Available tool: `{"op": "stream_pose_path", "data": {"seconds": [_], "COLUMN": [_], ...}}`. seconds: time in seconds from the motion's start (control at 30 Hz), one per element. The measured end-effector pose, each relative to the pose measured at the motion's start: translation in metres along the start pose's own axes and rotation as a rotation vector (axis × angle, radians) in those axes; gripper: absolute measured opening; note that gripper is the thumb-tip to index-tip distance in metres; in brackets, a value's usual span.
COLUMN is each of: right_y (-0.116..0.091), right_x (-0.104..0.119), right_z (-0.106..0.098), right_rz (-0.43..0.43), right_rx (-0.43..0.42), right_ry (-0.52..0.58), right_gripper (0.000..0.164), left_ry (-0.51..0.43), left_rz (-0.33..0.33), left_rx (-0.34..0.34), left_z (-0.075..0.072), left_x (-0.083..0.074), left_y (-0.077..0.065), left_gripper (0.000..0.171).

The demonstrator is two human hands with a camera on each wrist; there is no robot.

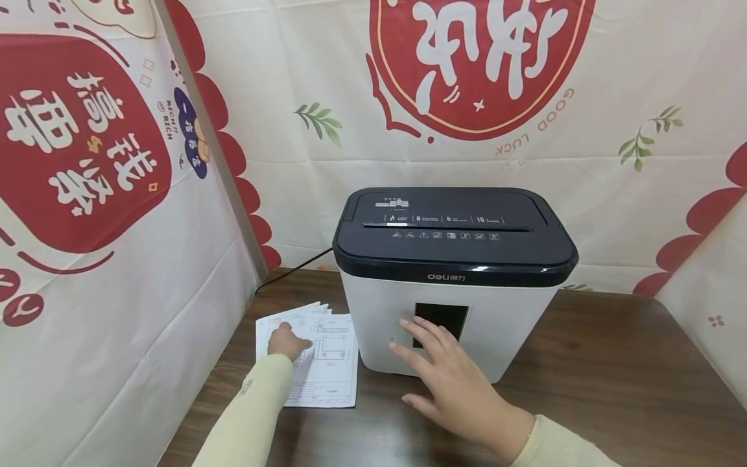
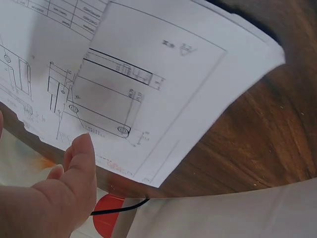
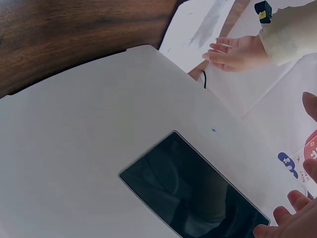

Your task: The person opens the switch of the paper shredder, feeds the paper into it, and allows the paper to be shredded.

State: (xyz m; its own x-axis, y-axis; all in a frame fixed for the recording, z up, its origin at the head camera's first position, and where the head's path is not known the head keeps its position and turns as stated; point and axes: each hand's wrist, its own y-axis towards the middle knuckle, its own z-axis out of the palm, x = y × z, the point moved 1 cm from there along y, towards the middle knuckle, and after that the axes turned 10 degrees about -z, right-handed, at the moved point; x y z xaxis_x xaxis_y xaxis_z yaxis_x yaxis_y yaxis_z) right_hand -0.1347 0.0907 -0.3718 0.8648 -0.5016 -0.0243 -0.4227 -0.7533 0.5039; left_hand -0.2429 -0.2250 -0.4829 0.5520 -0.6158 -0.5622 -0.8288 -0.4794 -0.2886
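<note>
The shredder stood on the table, a cloth behind it and 1 cable to its left. Paper sheets lay just left of it, under my left hand; my right hand was before its window.

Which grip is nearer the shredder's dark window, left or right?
Right. The right grip is in front of the window; the left grip is over papers beside the shredder.

Centre: one shredder, one dark window. Lower middle: one left hand, one right hand; one paper pile, sheets uncountable. Left of centre: one cable. Large red emblems: two.
</note>
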Motion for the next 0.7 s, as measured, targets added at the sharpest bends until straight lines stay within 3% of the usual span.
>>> {"op": "stream_pose_path", "data": {"seconds": [0.27,0.7], "right_y": [-0.005,-0.012], "right_x": [0.000,0.001], "right_z": [0.004,0.016], "right_rz": [0.021,0.024], "right_rx": [0.040,0.051], "right_ry": [0.000,0.019], "right_gripper": [0.075,0.074], "left_ry": [-0.013,0.061], "left_rz": [-0.044,-0.092], "left_rx": [0.005,0.017], "left_z": [0.009,0.022], "left_x": [-0.005,-0.005], "left_y": [0.006,0.012], "left_gripper": [0.070,0.068]}}
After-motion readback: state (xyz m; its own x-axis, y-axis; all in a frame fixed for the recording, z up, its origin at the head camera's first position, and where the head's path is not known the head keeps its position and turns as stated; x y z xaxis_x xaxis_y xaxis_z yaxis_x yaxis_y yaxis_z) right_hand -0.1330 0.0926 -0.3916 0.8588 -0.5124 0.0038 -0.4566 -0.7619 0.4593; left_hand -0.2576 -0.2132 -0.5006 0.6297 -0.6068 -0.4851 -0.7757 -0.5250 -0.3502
